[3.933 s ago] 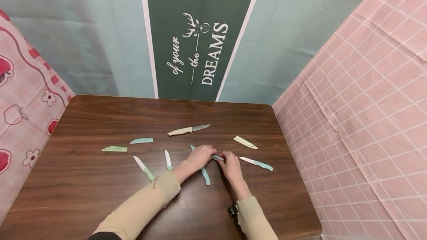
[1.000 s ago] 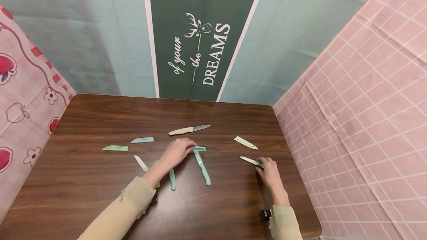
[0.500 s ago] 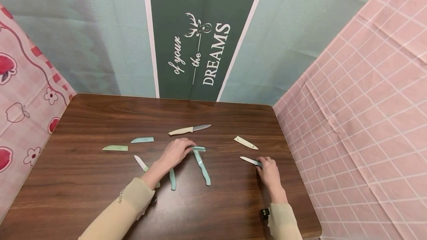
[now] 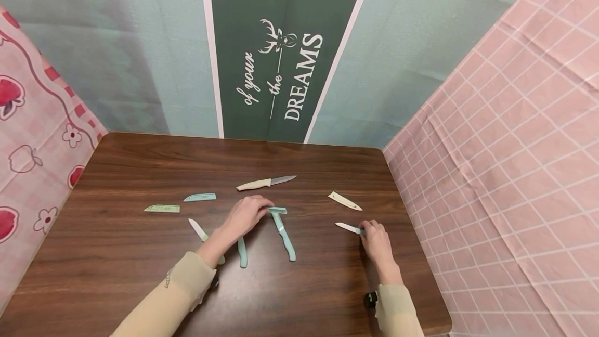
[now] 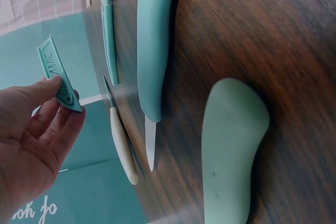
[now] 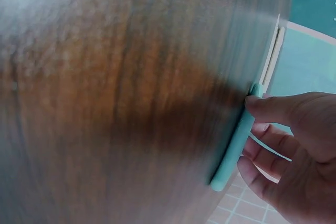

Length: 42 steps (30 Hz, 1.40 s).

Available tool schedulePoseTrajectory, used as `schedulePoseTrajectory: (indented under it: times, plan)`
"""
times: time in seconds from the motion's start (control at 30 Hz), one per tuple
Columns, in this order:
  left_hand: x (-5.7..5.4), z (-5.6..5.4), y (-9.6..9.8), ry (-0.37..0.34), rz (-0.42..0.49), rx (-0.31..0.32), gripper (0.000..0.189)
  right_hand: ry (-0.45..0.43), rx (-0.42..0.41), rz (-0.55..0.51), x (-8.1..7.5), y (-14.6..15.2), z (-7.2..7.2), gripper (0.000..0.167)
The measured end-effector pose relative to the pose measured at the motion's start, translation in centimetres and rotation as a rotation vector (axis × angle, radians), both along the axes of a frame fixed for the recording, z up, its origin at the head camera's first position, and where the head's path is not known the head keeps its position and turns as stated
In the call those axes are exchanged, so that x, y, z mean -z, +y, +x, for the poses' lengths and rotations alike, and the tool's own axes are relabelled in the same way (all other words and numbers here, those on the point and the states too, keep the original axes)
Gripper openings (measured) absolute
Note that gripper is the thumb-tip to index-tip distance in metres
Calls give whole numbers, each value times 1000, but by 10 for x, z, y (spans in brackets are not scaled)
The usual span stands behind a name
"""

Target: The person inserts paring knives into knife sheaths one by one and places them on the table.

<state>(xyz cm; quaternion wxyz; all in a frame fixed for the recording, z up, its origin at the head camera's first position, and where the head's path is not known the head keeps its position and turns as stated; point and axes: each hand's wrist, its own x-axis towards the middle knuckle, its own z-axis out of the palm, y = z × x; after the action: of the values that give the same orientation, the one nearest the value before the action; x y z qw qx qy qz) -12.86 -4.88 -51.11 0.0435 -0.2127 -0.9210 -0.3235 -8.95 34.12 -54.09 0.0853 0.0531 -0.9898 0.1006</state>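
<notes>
My left hand (image 4: 246,216) pinches a small blue-green knife sheath (image 5: 60,80) between thumb and fingers, lifted off the table in the left wrist view. My right hand (image 4: 377,242) holds the blue handle (image 6: 234,148) of a paring knife with a white blade (image 4: 348,228), low over the table at the right. Below the held sheath lies a blue knife (image 4: 287,247) with its blade in a matching sheath. Beside my left wrist are another blue knife (image 4: 242,254) and a green knife (image 4: 197,229), each partly covered by the arm in the head view.
A cream knife (image 4: 255,184) with a bare grey blade lies farther back. The cream sheath (image 4: 344,201) is at the right. Blue (image 4: 199,197) and green (image 4: 161,208) sheaths lie at the left of the wooden table (image 4: 154,163). Fabric walls stand behind and beside it.
Both hands were together at the centre around the sheath; the right hand has since moved right and taken the knife handle. Lately the knife's blade has turned slightly and the left hand barely moved.
</notes>
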Motion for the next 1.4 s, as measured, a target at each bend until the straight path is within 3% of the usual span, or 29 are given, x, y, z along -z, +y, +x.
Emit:
schedulePoseTrajectory:
  times: [0.17, 0.37, 0.6, 0.83, 1.13, 1.4]
  plan:
    - [1, 0, -1, -18, -2, -8, 15, -15, -37, 11, -2, -1, 1, 17]
    - [3, 0, -2, -12, -2, -2, 16, -25, -59, -54, -6, -7, 1, 19]
    - [4, 1, -3, -20, 1, -3, 17, -29, -169, -141, -11, -21, -2, 20]
    - [3, 2, -5, -22, 2, -4, 16, -62, -237, -155, -13, -35, -4, 18]
    - [2, 3, -5, -19, 7, -8, 16, -167, -240, -324, -21, -54, -7, 16]
    - [3, 2, -5, 11, 9, -8, 17, -189, -250, -380, -27, -60, -9, 17]
